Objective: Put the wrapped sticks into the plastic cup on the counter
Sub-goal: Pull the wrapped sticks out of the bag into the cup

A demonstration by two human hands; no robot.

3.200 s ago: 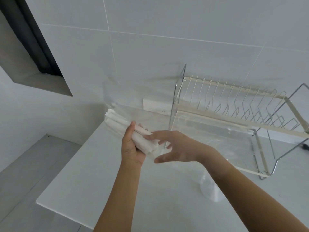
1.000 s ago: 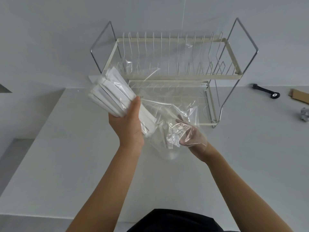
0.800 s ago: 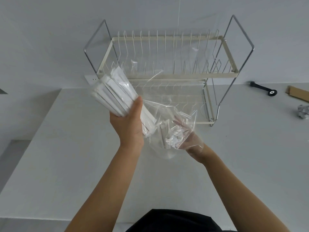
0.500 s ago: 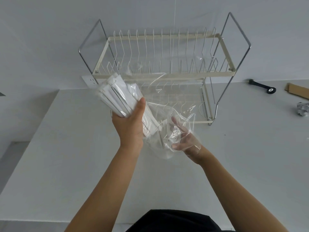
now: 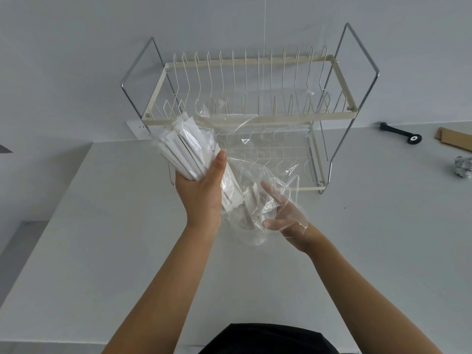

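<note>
At frame centre, the left hand [image 5: 201,192] gripped the wrapped sticks [image 5: 189,152], fingers closed around them. The right hand [image 5: 283,215], fingers spread, sat inside a clear bag [image 5: 255,159] above the plastic cup [image 5: 249,235] on the desk [image 5: 102,251].

A second ago the right hand [image 5: 283,215] was curled up in the clear bag [image 5: 265,180]. Now its fingers are spread open inside it. The white sticks [image 5: 187,149] in the left hand [image 5: 201,190] stand up a bit straighter, and the bag has puffed out more above the right hand.
</note>
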